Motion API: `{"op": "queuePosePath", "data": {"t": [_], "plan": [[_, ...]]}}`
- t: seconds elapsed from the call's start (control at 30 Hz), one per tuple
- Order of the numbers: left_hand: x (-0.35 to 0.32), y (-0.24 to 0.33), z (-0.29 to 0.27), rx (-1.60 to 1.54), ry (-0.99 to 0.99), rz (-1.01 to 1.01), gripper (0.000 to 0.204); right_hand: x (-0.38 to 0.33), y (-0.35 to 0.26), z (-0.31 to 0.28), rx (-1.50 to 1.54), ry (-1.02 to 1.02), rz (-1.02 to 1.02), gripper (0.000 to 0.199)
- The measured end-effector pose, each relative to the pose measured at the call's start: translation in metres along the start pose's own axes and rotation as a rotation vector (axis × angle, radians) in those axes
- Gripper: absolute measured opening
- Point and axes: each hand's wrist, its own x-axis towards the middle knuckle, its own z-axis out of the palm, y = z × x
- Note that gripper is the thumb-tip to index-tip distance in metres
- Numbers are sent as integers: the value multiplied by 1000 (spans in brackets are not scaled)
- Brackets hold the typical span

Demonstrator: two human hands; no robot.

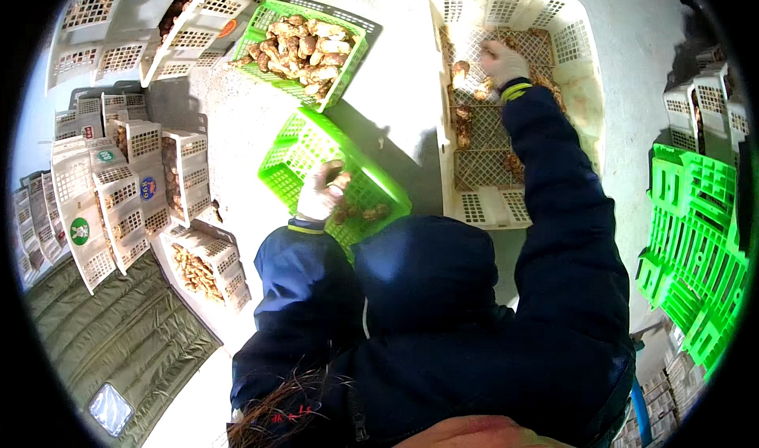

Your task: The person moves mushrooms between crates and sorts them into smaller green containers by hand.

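My left hand (315, 197), in a pale glove, is over a tilted green crate (352, 152). Its fingers are closed around a brown-and-white mushroom (341, 181). A few mushrooms (370, 212) lie in the near end of that crate. On the right, my other gloved hand, the right one (503, 62), reaches into a big white crate (587, 92). Its fingers are curled together, and anything between them is hidden. Scattered mushrooms lie around it on the crate's mesh bottom, one of them a pale-stemmed mushroom (461, 73) just left of the fingers.
Beyond the tilted crate stands a second green crate (357, 57) heaped with mushrooms (304, 49). White crates (142, 144) holding produce are stacked along the left, above a quilted olive cover (118, 321). Green crates (696, 227) stand at the right edge, with more white crates (708, 100) behind.
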Motion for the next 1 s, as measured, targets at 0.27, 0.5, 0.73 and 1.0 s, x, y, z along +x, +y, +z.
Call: {"op": "queuePosePath", "data": {"t": [0.27,0.5,0.73,1.0], "plan": [[-13,53,11,-169,-138,-248,27,11,9,62,481,-152,108,30],[17,91,36,-329,-142,-6,22,-41,-33,13,1593,-278,-151,39],[39,135,62,-531,-239,-75,33,-68,-122,8,1571,-644,-553,54],[22,116,48,-512,41,-38,18,-90,-159,0,1413,-685,-266,41]]}}
